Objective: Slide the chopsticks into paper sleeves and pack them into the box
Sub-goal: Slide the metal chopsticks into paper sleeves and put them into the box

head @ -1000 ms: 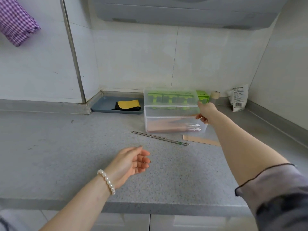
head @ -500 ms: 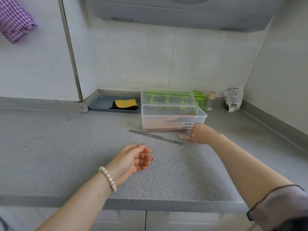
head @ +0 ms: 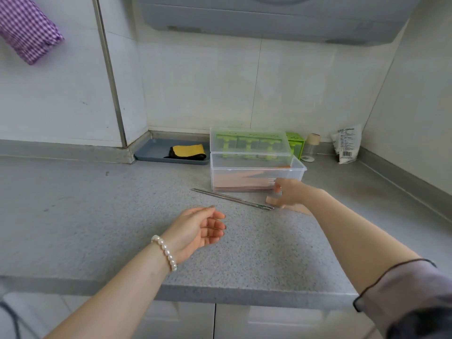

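Observation:
A clear plastic box point(head: 254, 167) stands on the grey counter with its lid raised behind it; sleeved chopsticks lie inside. In front of it a pair of metal chopsticks point(head: 232, 199) lies bare on the counter. My right hand point(head: 291, 194) grips the near end of a brown paper sleeve point(head: 271, 199) just right of the chopstick tips, and most of the sleeve is hidden under the hand and forearm. My left hand point(head: 198, 228) hovers palm up and loosely curled over the counter, holding nothing, left of and nearer than the chopsticks.
A blue tray point(head: 156, 152) with a yellow and black cloth sits at the back left corner. Behind the box are a green holder point(head: 296, 140), a small jar point(head: 310, 148) and a white packet point(head: 347, 145). The counter's front edge point(head: 220, 292) runs below my arms.
My right hand came down from the box's rim to the paper sleeve on the counter and closed on its end. The left hand has barely moved.

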Tool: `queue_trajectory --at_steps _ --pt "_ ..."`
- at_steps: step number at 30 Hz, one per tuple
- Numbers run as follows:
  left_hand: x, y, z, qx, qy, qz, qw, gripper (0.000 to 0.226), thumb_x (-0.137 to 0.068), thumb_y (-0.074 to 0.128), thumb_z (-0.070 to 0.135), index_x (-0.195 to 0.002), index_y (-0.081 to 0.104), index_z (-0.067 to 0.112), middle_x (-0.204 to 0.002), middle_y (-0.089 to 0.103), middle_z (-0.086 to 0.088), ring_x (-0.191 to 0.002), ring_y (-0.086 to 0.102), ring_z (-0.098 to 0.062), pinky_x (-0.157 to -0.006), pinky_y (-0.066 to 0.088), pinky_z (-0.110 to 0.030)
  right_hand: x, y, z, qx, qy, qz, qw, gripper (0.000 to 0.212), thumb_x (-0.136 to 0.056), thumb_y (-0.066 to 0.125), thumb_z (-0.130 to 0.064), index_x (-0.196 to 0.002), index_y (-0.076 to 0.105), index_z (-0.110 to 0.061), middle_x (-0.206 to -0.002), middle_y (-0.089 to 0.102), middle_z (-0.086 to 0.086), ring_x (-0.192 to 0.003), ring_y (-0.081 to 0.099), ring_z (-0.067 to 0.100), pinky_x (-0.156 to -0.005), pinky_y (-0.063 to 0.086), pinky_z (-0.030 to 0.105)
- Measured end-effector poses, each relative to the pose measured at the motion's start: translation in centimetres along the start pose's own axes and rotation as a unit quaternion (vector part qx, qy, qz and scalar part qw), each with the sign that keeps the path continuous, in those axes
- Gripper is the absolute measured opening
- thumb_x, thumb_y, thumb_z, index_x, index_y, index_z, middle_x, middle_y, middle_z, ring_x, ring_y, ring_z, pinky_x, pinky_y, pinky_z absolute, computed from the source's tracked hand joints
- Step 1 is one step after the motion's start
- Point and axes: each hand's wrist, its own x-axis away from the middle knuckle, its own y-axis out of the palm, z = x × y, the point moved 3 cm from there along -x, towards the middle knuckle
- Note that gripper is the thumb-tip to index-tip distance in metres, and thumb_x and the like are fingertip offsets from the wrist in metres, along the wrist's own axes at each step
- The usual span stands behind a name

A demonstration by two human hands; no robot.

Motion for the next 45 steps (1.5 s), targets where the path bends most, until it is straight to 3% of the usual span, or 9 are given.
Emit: queue_trajectory --at_steps 6,10,19,21,26,32,35,37,45 --pt "-0.2 0.0 0.0 -0.012 0.002 -0.01 1.0 0.025 -0.096 0.044 0.019 -0.094 0.061 0.001 -0.07 0.064 -0.008 -0.063 0.061 -0.017 -0.062 0.05 -0.026 -1.6 1.1 0.8 -0.013 0.038 -0.027 0.999 0.023 -0.073 0.069 -0.033 -0.071 0.057 -0.013 -0.083 0.055 0.005 -0.075 0.052 0.021 -0.066 0.043 0.028" --pt "-0.3 0.0 -0.1 -0.013 -0.001 -0.016 1.0 0.025 -0.096 0.044 0.02 -0.093 0.061 0.002 -0.07 0.064 -0.008 -0.063 0.061 -0.016 -0.062 0.05 -0.027 -1.0 0.8 0.5 -0.014 0.024 -0.023 0.999 0.023 -0.076 0.069 -0.029 -0.083 0.059 -0.01 -0.082 0.051 0.002 -0.079 0.05 0.021 -0.069 0.043 0.029" --pt "-0.9 0.7 -0.1 -0.021 -0.004 -0.017 1.0 0.019 -0.094 0.049 0.019 -0.094 0.06 0.003 -0.073 0.064 -0.007 -0.066 0.061 -0.016 -0.064 0.051 -0.027 1.1 -1.8 -0.5 -0.13 -0.018 0.036 0.991 0.034 -0.071 0.076 -0.007 -0.068 0.043 -0.016 -0.074 0.051 0.001 -0.066 0.048 0.019 -0.058 0.04 0.026" --pt "-1.1 1.3 0.1 -0.036 0.003 -0.016 0.999 0.016 -0.091 0.053 0.018 -0.097 0.059 0.005 -0.083 0.064 -0.008 -0.074 0.061 -0.016 -0.068 0.051 -0.027 2.1 -3.4 -1.8 -0.271 -0.028 0.016 0.962 0.032 -0.071 0.074 0.001 -0.071 0.046 -0.014 -0.074 0.055 0.005 -0.062 0.052 0.019 -0.054 0.044 0.026" --pt "-1.6 3.7 1.3 -0.029 0.023 -0.043 0.998 0.028 -0.087 0.059 0.029 -0.108 0.058 0.01 -0.102 0.065 -0.008 -0.096 0.062 -0.021 -0.093 0.046 -0.037 4.3 -4.4 -7.0 -0.587 -0.103 -0.018 0.803 0.039 -0.071 0.067 0.017 -0.066 0.043 -0.013 -0.061 0.053 0.004 -0.065 0.06 0.02 -0.054 0.052 0.026" --pt "-1.6 3.6 2.0 0.037 0.032 0.021 0.999 0.011 -0.094 0.043 -0.001 -0.096 0.054 0.001 -0.078 0.059 -0.013 -0.07 0.058 -0.02 -0.062 0.052 -0.032 3.8 -2.7 -9.3 -0.629 -0.107 0.055 0.768 0.028 -0.077 0.071 0.002 -0.066 0.049 -0.01 -0.064 0.057 0.006 -0.057 0.062 0.015 -0.054 0.054 0.022" --pt "-1.5 2.3 1.5 0.035 0.016 0.038 0.999 0.01 -0.092 0.047 -0.001 -0.1 0.052 0.0 -0.077 0.058 -0.013 -0.068 0.059 -0.02 -0.06 0.051 -0.031 2.6 -2.2 -7.2 -0.375 -0.063 0.132 0.915 0.011 -0.083 0.069 -0.015 -0.082 0.064 -0.005 -0.073 0.062 0.007 -0.064 0.059 0.017 -0.063 0.051 0.028" --pt "-1.4 1.7 1.5 0.026 0.017 0.046 0.998 0.011 -0.09 0.05 0.001 -0.1 0.052 0.001 -0.077 0.059 -0.012 -0.065 0.061 -0.016 -0.053 0.051 -0.026 1.9 -0.7 -6.3 -0.182 -0.06 0.107 0.976 0.015 -0.086 0.064 -0.016 -0.094 0.069 -0.005 -0.088 0.066 0.01 -0.076 0.059 0.022 -0.07 0.049 0.03" --pt "-1.7 1.4 0.9 0.087 -0.021 0.002 0.996 0.024 -0.085 0.039 -0.007 -0.107 0.048 -0.009 -0.062 0.067 -0.014 -0.049 0.065 -0.017 -0.045 0.054 -0.023 0.8 2.6 -5.7 0.171 -0.134 0.107 0.97 0.023 -0.09 0.044 -0.003 -0.095 0.066 -0.006 -0.102 0.064 0.012 -0.093 0.061 0.03 -0.072 0.048 0.032"
